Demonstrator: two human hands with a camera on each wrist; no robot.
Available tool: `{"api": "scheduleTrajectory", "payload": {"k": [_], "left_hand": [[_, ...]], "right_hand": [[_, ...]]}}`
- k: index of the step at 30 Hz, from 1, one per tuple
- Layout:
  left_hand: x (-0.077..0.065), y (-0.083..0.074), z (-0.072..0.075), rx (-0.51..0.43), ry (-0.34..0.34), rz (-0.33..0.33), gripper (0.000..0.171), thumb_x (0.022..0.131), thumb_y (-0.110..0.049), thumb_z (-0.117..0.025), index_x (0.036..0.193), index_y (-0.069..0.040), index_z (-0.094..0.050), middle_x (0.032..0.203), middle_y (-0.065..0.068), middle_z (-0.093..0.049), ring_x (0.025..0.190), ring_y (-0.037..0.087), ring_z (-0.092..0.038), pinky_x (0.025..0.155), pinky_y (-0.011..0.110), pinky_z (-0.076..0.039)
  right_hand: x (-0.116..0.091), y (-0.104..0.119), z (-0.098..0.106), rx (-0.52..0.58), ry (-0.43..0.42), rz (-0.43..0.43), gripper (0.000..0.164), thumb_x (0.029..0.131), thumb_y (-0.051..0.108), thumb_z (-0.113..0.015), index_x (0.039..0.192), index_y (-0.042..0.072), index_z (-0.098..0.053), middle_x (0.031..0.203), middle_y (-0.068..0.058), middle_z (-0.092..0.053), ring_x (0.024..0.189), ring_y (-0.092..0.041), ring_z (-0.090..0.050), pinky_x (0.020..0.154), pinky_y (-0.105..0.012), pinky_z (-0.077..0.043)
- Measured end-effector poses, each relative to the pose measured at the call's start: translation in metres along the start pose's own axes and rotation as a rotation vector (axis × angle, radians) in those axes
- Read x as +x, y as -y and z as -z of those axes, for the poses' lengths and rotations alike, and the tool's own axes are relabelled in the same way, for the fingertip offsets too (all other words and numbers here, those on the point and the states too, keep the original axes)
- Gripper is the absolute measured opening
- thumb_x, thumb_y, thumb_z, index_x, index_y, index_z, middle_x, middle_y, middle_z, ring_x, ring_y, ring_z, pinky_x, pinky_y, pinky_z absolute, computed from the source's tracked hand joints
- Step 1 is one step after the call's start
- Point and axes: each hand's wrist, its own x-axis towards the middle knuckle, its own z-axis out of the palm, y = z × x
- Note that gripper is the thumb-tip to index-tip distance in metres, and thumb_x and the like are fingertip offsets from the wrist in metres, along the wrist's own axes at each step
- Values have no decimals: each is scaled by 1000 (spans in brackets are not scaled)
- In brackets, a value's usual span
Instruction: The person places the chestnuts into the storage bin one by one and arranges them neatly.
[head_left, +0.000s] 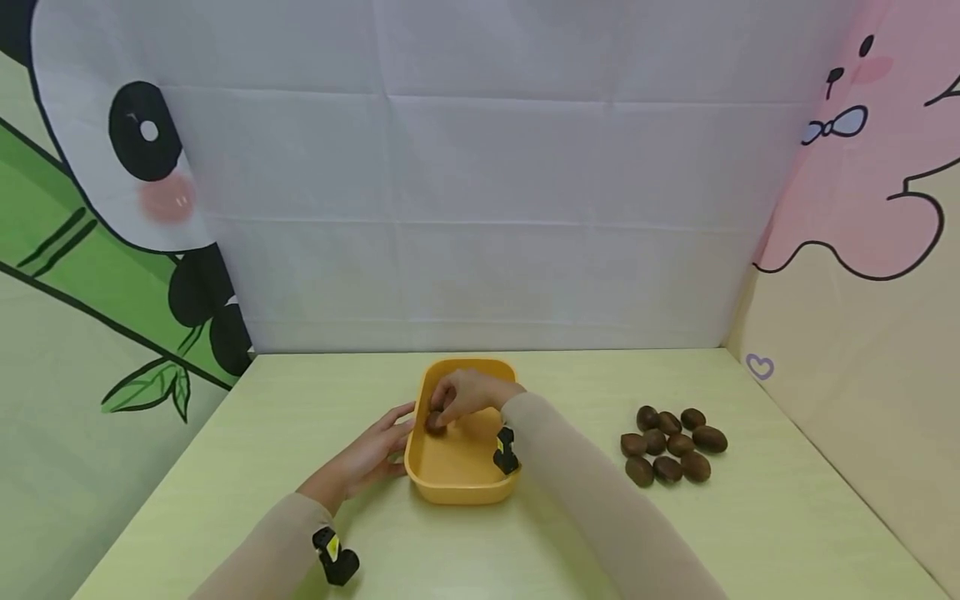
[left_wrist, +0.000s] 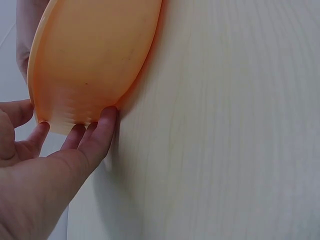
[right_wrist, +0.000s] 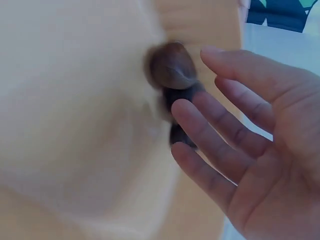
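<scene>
A yellow-orange plastic tray (head_left: 457, 477) stands on the table in the head view. My left hand (head_left: 372, 454) rests its fingertips against the outer left wall; the left wrist view shows the fingers (left_wrist: 102, 135) spread along that wall. Inside the tray is my right hand (head_left: 471, 393), over the left side. Brown chestnuts lie along the tray's wall: one chestnut (right_wrist: 172, 67) is plain in the right wrist view, with darker, blurred ones below it. The right fingers (right_wrist: 200, 125) are spread close beside them, and no grip shows. In the head view a chestnut (head_left: 435, 423) shows under that hand.
A group of several brown chestnuts (head_left: 667, 446) lies on the pale wooden table (head_left: 570, 533) to the right of the tray. A white backdrop (head_left: 487, 208) stands behind, with cartoon-printed panels on both sides. Black wrist cameras are strapped over both sleeves.
</scene>
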Motion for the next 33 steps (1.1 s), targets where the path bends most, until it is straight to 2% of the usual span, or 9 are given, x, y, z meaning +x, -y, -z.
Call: {"api": "scheduleTrajectory", "payload": {"k": [6, 10, 13, 15, 19, 26, 33], "left_hand": [[2, 2, -1, -10, -5, 1, 59, 109, -36, -42, 159, -15, -18, 154, 25, -37, 137, 38, -42, 98, 49, -48], [3, 2, -1, -10, -12, 1, 59, 109, -36, -42, 159, -15, -19, 153, 25, -38, 137, 38, -42, 98, 49, -48], [3, 2, 0, -7, -18, 2, 58, 109, -36, -42, 159, -15, -19, 153, 24, -38, 137, 38, -42, 98, 48, -48], [4, 3, -1, -4, -22, 0, 57, 109, -35, -42, 159, -15, -20, 152, 24, -39, 136, 37, -44, 97, 47, -49], [3, 4, -2, -3, -28, -3, 55, 110, -33, -41, 158, -15, -22, 151, 24, -41, 134, 36, -46, 95, 46, -50], [2, 3, -3, -1, -29, -3, 55, 110, -32, -41, 158, -15, -22, 150, 24, -42, 133, 36, -47, 94, 46, -50], [3, 4, -2, -3, -17, -5, 57, 110, -33, -41, 159, -14, -19, 151, 25, -40, 134, 36, -46, 94, 46, -50]], "right_hand": [[-10, 0, 15, -80, 52, 62, 34, 89, 20, -79, 120, 9, -70, 100, 5, -69, 94, -8, -61, 90, -27, -47], [-18, -1, 23, -146, 86, 117, 34, 92, 20, -75, 123, 9, -69, 107, 0, -69, 102, -13, -62, 93, -29, -46], [-28, -2, 29, -165, 91, 124, 33, 92, 22, -75, 123, 11, -68, 113, -6, -69, 107, -18, -62, 96, -32, -46], [-37, -4, 32, -175, 78, 113, 32, 92, 24, -75, 121, 15, -69, 113, -5, -69, 105, -17, -62, 94, -33, -47], [-54, -13, 40, -146, 42, 118, 29, 91, 23, -75, 119, 19, -68, 105, 3, -69, 99, -13, -65, 89, -30, -50], [-85, -39, 51, -71, -5, 154, 26, 93, 21, -74, 117, 17, -68, 100, 6, -69, 95, -11, -66, 84, -29, -53], [-121, -73, 60, -62, -19, 93, 26, 93, 21, -73, 118, 13, -68, 99, 4, -69, 96, -16, -67, 85, -33, -53]]}}
